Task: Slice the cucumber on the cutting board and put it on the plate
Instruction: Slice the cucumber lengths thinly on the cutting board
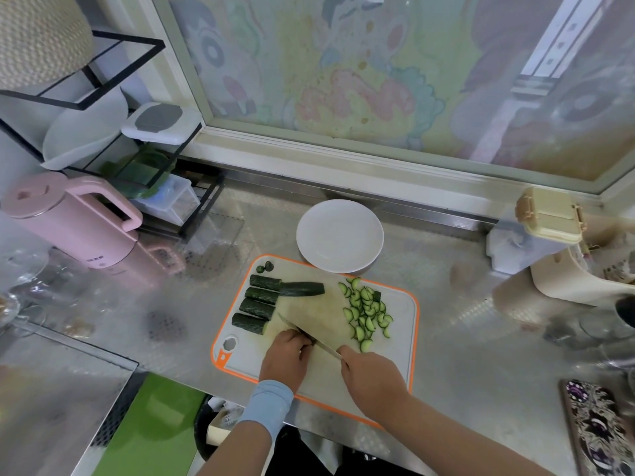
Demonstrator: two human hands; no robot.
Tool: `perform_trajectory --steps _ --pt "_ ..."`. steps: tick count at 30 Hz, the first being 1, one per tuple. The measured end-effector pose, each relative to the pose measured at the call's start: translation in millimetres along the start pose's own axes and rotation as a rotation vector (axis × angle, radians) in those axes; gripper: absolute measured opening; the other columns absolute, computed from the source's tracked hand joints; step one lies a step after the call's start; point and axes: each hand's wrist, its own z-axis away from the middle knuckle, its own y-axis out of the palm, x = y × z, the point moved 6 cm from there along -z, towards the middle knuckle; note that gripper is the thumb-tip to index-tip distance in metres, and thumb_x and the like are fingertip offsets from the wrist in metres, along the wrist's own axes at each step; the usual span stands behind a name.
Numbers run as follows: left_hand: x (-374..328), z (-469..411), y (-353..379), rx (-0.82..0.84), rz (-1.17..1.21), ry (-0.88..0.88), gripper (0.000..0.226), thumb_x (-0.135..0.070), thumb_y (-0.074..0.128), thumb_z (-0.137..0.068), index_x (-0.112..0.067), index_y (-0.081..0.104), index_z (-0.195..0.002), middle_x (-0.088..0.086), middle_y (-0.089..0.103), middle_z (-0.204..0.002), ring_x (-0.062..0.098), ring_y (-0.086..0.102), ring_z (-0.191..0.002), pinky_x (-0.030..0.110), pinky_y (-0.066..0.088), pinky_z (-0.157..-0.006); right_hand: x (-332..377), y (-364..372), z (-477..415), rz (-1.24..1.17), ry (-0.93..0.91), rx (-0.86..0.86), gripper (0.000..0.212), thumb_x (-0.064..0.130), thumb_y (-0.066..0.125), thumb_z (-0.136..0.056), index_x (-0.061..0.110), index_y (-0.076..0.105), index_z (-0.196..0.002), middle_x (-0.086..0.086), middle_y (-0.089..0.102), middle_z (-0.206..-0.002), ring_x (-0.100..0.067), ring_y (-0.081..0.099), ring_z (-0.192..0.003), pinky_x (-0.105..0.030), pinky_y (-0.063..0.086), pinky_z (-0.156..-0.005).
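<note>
Four cucumber chunks point(257, 308) are lined up at the left of the cutting board point(414, 324), just beyond the left hand point(287, 355). Slices point(366, 310) are heaped on its right side, beyond the right hand point(372, 376). A white plate point(339, 235) is set past the board's far edge. A knife point(326, 347) is gripped by the right hand. The left hand's fingers are curled against the blade; what is held beneath cannot be told.

You face a frosted window point(343, 80) covered in faded cartoon film, daylight coming through it softly. Its pale sill point(309, 146) runs along the back of your embossed steel table point(464, 355). To your left stands a black wire rack point(103, 80), with a pink kettle point(68, 221) beside it.
</note>
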Motion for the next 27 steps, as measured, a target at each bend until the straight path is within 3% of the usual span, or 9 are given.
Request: perform_trajectory --steps 8,12,20,27 --pt "0.4 1.5 1.8 -0.006 -0.008 -0.004 0.011 -0.016 0.065 -0.083 -0.019 0.074 -0.088 -0.003 0.066 -0.097 0.018 0.059 -0.092 0.026 0.047 -0.072 -1.9 -0.5 1.3 0.006 -0.008 0.035 0.023 0.021 0.031 -0.103 0.017 0.048 -0.119 0.001 0.044 -0.07 -0.025 0.043 -0.067 -0.034 0.032 -0.059" --pt "-4.4 4.1 1.0 -0.027 -0.022 0.025 0.008 -0.014 0.069 -0.081 -0.018 0.074 -0.084 -0.003 0.066 -0.09 0.019 0.058 -0.089 0.025 0.048 -0.066 1.9 4.7 -8.8 -0.019 0.009 0.063 0.021 0.019 0.032 -0.103 0.016 0.048 -0.116 -0.002 0.05 -0.076 -0.027 0.049 -0.068 -0.034 0.034 -0.058" --pt "-6.4 6.5 0.0 -0.03 -0.017 0.045 0.012 -0.009 0.068 -0.08 -0.015 0.075 -0.087 0.001 0.065 -0.092 0.024 0.059 -0.086 0.026 0.048 -0.069 5.2 4.9 -15.6 -0.041 0.0 0.073 0.023 0.022 0.03 -0.104 0.018 0.048 -0.118 -0.008 0.064 -0.087 -0.03 0.06 -0.076 -0.04 0.049 -0.065" --pt "-7.2 6.5 -1.9 0.005 -0.032 -0.023 0.019 -0.018 0.058 -0.089 -0.016 0.073 -0.1 0.001 0.065 -0.105 0.022 0.057 -0.1 0.03 0.048 -0.083 -2.8 -3.8 3.2 -0.031 -0.041 -0.004 0.026 0.027 0.029 -0.105 0.019 0.05 -0.117 -0.001 0.051 -0.073 -0.021 0.045 -0.065 -0.034 0.033 -0.058"
